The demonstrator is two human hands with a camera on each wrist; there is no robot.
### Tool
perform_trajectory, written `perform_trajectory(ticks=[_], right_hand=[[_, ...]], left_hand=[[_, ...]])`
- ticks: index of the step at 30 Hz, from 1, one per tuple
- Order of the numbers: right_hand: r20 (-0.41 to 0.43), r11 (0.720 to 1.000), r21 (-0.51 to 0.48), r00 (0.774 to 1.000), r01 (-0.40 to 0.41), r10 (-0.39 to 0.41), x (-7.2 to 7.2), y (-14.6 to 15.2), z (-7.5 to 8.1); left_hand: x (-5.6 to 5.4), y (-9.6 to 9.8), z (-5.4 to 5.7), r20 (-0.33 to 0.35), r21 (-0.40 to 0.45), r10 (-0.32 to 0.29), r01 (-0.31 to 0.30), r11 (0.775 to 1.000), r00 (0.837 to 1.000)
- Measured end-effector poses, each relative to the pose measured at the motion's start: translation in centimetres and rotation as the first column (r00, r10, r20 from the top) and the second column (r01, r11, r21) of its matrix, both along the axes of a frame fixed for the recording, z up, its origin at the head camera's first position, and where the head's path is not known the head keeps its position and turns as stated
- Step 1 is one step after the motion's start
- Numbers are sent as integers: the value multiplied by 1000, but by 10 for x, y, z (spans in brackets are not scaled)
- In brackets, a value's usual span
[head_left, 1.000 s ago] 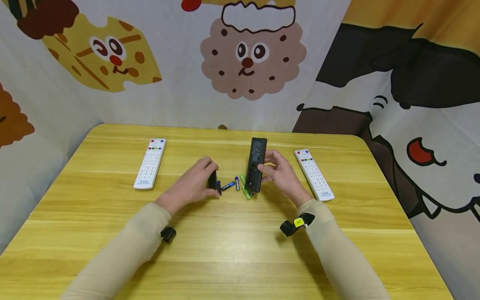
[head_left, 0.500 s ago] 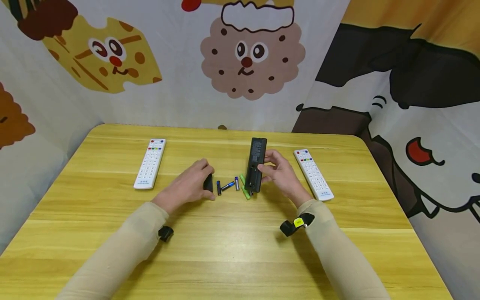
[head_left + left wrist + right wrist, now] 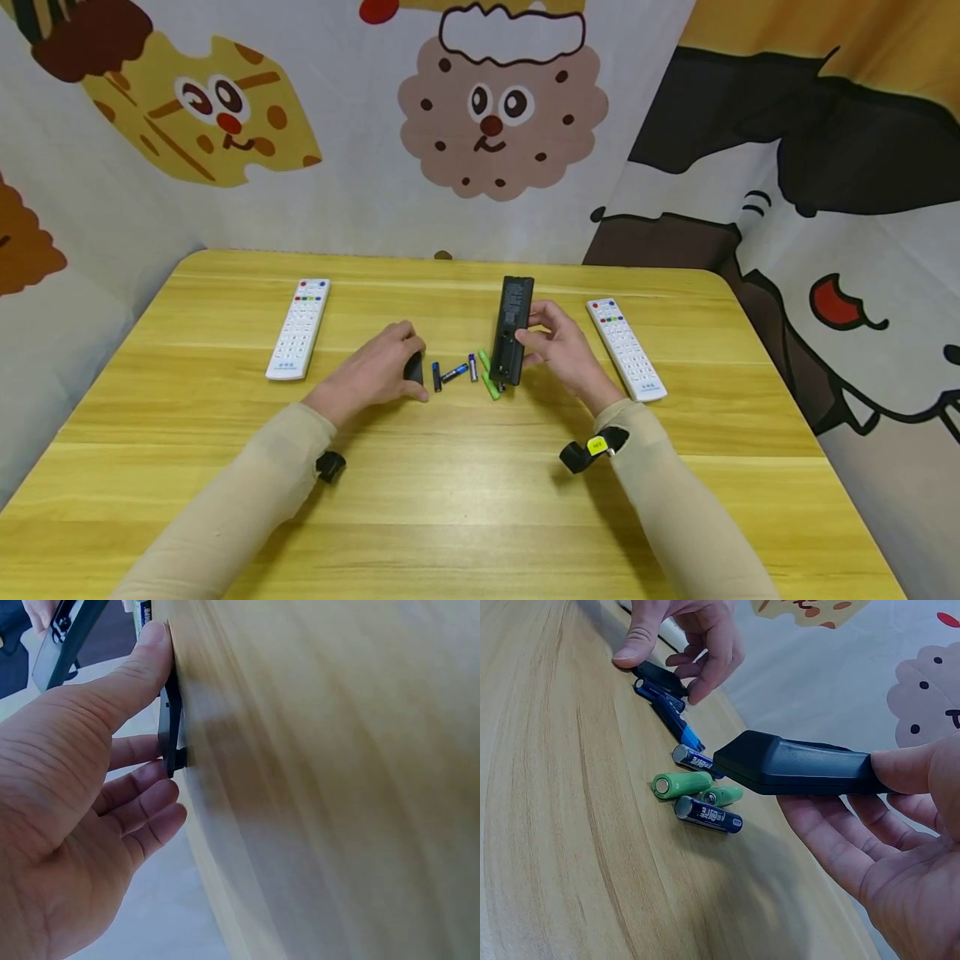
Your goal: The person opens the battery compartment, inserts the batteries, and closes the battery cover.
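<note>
My right hand (image 3: 561, 348) holds a black remote control (image 3: 513, 325) above the table, its back facing up, thumb on one edge and fingers beneath. My left hand (image 3: 366, 363) pinches a small black battery cover (image 3: 414, 370) by its ends, low against the tabletop. That cover (image 3: 172, 712) appears edge-on between thumb and fingers in the left wrist view. Between the hands lie several loose batteries: a dark blue battery (image 3: 437, 377), a blue battery (image 3: 454, 373), a blue-and-silver battery (image 3: 472, 367) and a green battery (image 3: 491, 386). Another dark blue battery (image 3: 708, 814) shows in the right wrist view.
A white remote control (image 3: 298, 329) lies at the table's left, and a second white remote control (image 3: 627, 350) lies right of my right hand. The wooden table (image 3: 465, 500) ends at a printed cloth backdrop (image 3: 360, 208) behind.
My left hand has drawn the battery cover a little to the left, away from the batteries, and lowered it. The right hand and black remote control have stayed nearly still.
</note>
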State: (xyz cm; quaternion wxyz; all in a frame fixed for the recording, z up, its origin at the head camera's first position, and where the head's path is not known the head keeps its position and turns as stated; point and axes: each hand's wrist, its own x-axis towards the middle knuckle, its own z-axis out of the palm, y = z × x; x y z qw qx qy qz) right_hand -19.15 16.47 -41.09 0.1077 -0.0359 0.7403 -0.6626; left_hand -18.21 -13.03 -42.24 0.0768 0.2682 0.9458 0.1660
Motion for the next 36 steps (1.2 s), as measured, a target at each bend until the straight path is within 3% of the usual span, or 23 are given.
perform_trajectory(ticks=[5, 17, 36], right_hand=[[-1, 1000, 2, 1000, -3, 3, 1, 0, 0], [4, 1000, 13, 1000, -4, 4, 0, 0, 0], [28, 1000, 29, 1000, 1, -2, -1, -2, 2]], left_hand=[[0, 1, 1, -22, -12, -18, 18, 1000, 1000], [0, 5, 4, -125, -58, -127, 121, 991, 984], [1, 12, 3, -163, -70, -173, 163, 984, 971]])
